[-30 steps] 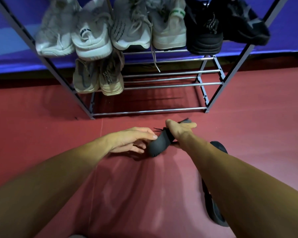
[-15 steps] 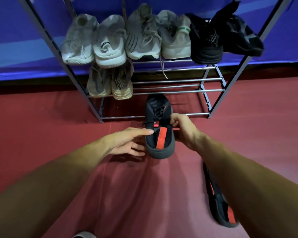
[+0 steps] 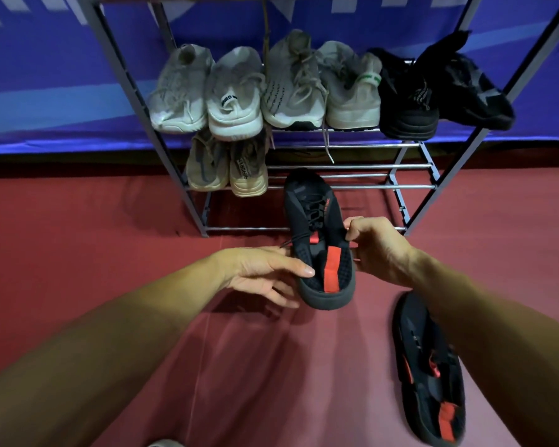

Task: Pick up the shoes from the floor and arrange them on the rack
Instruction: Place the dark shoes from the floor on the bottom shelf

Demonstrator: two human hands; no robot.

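Black shoe (image 3: 317, 240) with red patches, held up in two hands just in front of the shoe rack (image 3: 410, 185).

On the left, the left hand (image 3: 265, 272) is partly open, its thumb lying on the shoe's left edge and its fingers curled under the side. The shoe sits in the middle, toe pointing far toward the rack's lower bars and heel near the person. To its right, the right hand (image 3: 378, 250) pinches the shoe's right edge with bent fingers. Farther right and nearer, the second black shoe (image 3: 430, 372) lies on the red floor (image 3: 78, 253). On the rack, four pale shoes and two black ones fill the upper shelf, and two beige shoes (image 3: 226, 166) sit at the left of the shelf below.
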